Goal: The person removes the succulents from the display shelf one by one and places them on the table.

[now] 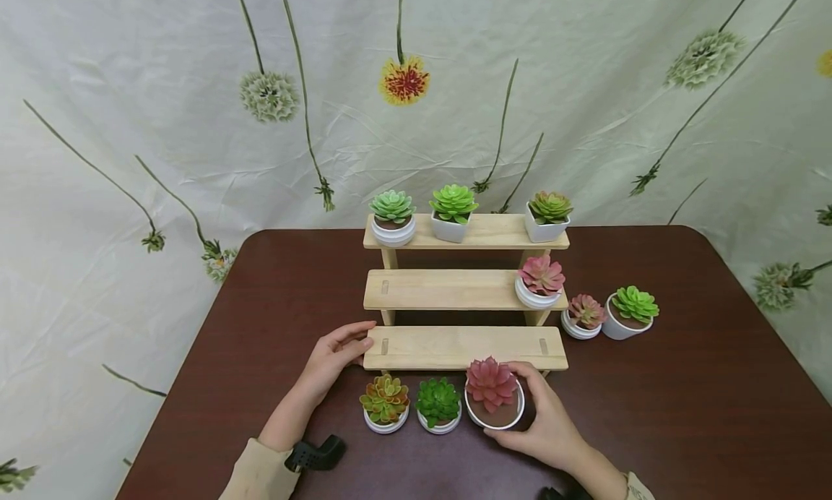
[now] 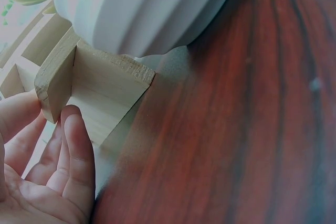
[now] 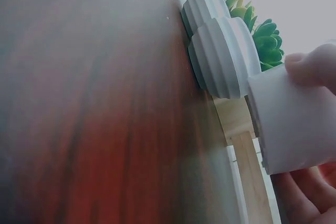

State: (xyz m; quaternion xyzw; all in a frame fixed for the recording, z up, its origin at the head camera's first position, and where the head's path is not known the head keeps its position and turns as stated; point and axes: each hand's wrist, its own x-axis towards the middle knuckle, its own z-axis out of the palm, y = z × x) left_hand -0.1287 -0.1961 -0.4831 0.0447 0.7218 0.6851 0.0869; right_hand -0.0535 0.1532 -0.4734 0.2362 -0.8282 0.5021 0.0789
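Note:
My right hand [image 1: 549,424] grips a white pot with a dark pink succulent [image 1: 492,384], thumb on the near side and fingers on the far side. In the right wrist view the smooth wall of this pot [image 3: 294,119] shows between thumb and fingers. The left hand [image 1: 334,355] pinches the left end of the lowest board of a three-step wooden stand [image 1: 455,347]. Thumb and fingertips lie on either side of that board end [image 2: 52,82] in the left wrist view. Just left of the held pot are a dark green succulent [image 1: 438,401] and a yellow-orange one [image 1: 385,399], in ribbed white pots.
On the top step stand a pale green succulent [image 1: 393,207], a bright green one [image 1: 453,203] and a reddish-green one [image 1: 549,207]. A pink succulent [image 1: 542,275] occupies the middle step's right end. Two more pots, pink [image 1: 587,311] and green [image 1: 635,304], stand right of the stand.

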